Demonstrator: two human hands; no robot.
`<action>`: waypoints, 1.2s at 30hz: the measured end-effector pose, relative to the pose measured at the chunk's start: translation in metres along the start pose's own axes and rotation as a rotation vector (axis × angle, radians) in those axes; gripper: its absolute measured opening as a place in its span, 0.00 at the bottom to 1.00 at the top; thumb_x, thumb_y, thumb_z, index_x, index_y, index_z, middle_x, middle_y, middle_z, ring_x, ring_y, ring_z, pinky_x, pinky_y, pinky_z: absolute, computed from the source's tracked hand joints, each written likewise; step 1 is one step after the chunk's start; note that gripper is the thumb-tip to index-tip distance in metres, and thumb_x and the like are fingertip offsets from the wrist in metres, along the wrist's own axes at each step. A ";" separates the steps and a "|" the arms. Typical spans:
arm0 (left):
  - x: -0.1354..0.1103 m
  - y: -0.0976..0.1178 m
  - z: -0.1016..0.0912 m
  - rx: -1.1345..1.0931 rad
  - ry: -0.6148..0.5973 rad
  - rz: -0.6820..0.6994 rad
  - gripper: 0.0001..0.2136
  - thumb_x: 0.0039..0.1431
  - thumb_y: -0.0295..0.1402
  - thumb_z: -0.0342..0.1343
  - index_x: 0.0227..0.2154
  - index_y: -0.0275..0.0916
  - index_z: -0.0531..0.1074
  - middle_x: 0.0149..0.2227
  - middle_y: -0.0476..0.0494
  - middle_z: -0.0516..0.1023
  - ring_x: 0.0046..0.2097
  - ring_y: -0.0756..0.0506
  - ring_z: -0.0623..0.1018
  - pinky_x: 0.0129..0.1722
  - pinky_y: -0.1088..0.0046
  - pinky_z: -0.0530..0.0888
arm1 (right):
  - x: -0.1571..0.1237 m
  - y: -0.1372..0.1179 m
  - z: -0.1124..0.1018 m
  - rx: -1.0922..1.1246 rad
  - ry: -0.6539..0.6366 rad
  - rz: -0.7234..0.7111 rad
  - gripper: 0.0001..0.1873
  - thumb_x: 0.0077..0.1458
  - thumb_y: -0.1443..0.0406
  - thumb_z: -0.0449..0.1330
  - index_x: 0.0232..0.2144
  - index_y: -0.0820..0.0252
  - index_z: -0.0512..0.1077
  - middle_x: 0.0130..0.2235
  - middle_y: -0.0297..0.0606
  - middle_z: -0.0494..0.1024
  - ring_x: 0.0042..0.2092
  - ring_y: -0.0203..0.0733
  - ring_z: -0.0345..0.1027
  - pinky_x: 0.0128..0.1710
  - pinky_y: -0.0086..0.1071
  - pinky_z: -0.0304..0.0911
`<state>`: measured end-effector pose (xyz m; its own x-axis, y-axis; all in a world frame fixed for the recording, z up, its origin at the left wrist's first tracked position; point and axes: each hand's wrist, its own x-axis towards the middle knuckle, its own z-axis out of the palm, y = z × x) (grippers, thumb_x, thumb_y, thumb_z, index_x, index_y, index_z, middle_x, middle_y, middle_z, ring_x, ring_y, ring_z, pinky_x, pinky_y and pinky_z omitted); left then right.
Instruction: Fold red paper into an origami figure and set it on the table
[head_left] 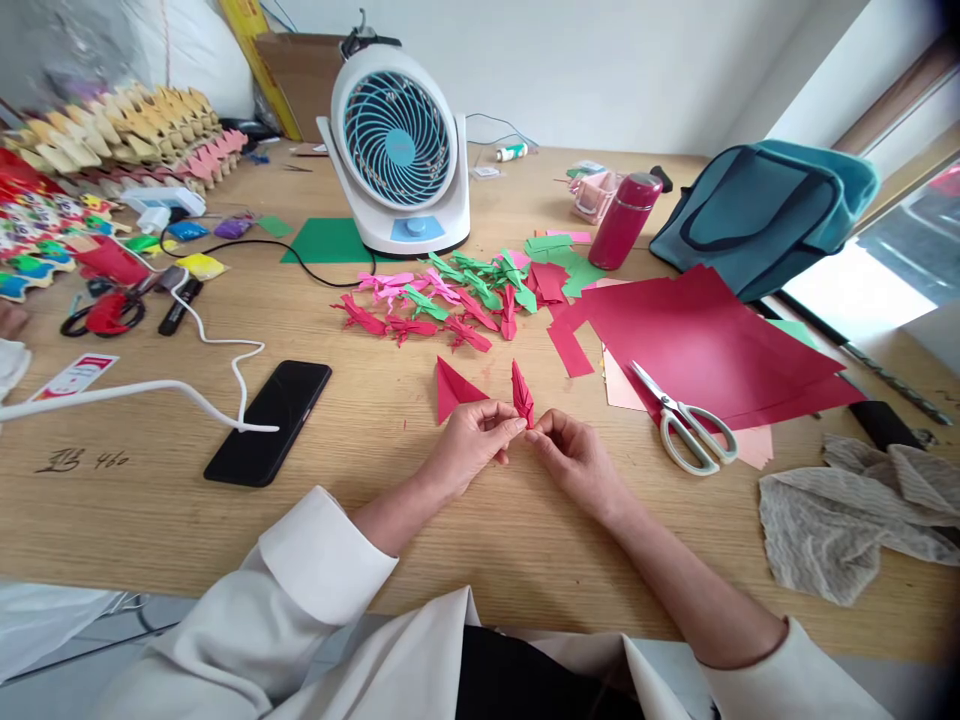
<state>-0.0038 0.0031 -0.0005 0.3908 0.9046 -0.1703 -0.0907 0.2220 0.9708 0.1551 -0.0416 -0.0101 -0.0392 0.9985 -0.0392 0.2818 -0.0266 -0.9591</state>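
A narrow red folded paper figure (522, 390) points away from me, pinched at its near end by both hands. My left hand (478, 440) closes thumb and fingers on its left side. My right hand (571, 455) grips the same end from the right, fingertips almost meeting the left ones. Just beyond my left hand lies a red folded paper triangle (453, 388), partly covered by the fingers. Farther off, several finished folded figures in red, pink and green (427, 303) lie in a loose group.
White-handled scissors (694, 435) rest by large red paper sheets (712, 340) on the right. A black phone (268, 425) with a white cable is at left. Behind stand a fan (401, 150), a red flask (624, 222) and a teal bag (757, 215). A grey cloth (840, 530) lies right.
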 end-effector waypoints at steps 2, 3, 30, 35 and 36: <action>0.000 -0.001 0.000 0.012 0.023 0.009 0.13 0.47 0.40 0.65 0.26 0.35 0.73 0.24 0.52 0.69 0.25 0.54 0.66 0.17 0.82 0.68 | 0.000 -0.001 0.001 -0.014 0.010 -0.004 0.18 0.57 0.50 0.61 0.27 0.58 0.67 0.23 0.29 0.63 0.25 0.35 0.52 0.25 0.31 0.48; -0.001 -0.001 0.000 0.017 0.037 0.015 0.12 0.47 0.39 0.65 0.26 0.35 0.72 0.25 0.52 0.70 0.26 0.54 0.67 0.17 0.82 0.68 | 0.000 -0.001 0.001 -0.027 0.014 -0.011 0.18 0.57 0.51 0.60 0.27 0.58 0.66 0.23 0.29 0.63 0.25 0.35 0.52 0.25 0.31 0.48; 0.001 -0.007 -0.006 0.164 -0.036 0.193 0.11 0.57 0.39 0.59 0.27 0.38 0.67 0.26 0.54 0.65 0.26 0.54 0.66 0.20 0.82 0.71 | -0.001 -0.002 0.000 -0.200 0.000 -0.158 0.15 0.63 0.57 0.55 0.27 0.57 0.65 0.24 0.31 0.66 0.27 0.36 0.56 0.28 0.31 0.53; 0.002 -0.009 -0.007 0.148 -0.026 0.195 0.10 0.57 0.37 0.58 0.26 0.38 0.66 0.25 0.54 0.64 0.25 0.55 0.66 0.21 0.83 0.70 | -0.002 -0.003 0.003 -0.228 -0.010 -0.180 0.15 0.64 0.57 0.54 0.26 0.56 0.63 0.24 0.32 0.65 0.27 0.37 0.57 0.28 0.32 0.53; 0.002 -0.008 -0.007 0.136 -0.020 0.194 0.10 0.57 0.37 0.58 0.26 0.38 0.66 0.24 0.55 0.64 0.25 0.55 0.66 0.21 0.83 0.70 | -0.002 -0.005 0.001 -0.242 -0.021 -0.191 0.16 0.64 0.57 0.53 0.26 0.56 0.63 0.25 0.32 0.66 0.27 0.37 0.58 0.28 0.32 0.53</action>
<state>-0.0089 0.0059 -0.0104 0.3966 0.9177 0.0233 -0.0417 -0.0074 0.9991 0.1533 -0.0439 -0.0055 -0.1326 0.9830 0.1267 0.4877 0.1760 -0.8551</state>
